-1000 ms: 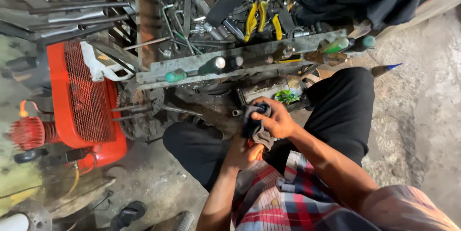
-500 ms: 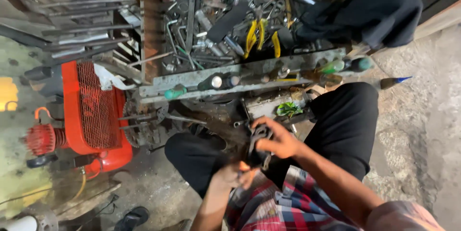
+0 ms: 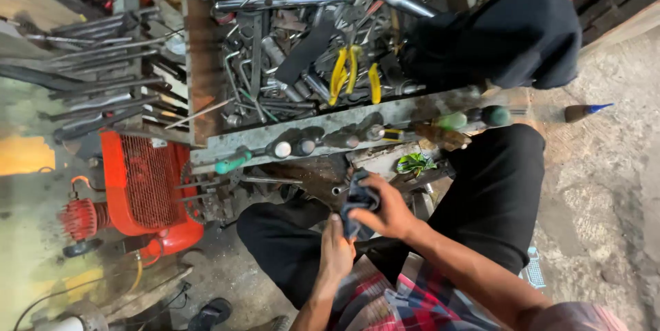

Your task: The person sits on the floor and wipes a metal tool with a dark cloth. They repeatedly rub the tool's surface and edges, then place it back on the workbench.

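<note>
I sit with my knees apart in black trousers. My right hand point(image 3: 388, 211) grips a dark greasy rag point(image 3: 359, 200) bunched between my knees. My left hand point(image 3: 337, 248) closes on the lower end of the same rag, just below the right hand. What the rag may wrap is hidden. Right in front of my hands stands a metal tool rack point(image 3: 323, 131) with screwdrivers stuck through its front rail.
The open toolbox point(image 3: 302, 49) behind the rail holds wrenches, hex keys and yellow-handled pliers point(image 3: 344, 70). A red compressor point(image 3: 144, 186) stands at the left. A dark cloth point(image 3: 509, 28) lies at the upper right, and a blue-tipped tool point(image 3: 584, 111) on the concrete floor.
The view has tilted slightly, so the rack sits lower in frame. Both hands stay on the rag, and the left hand has shifted up closer to the right hand.
</note>
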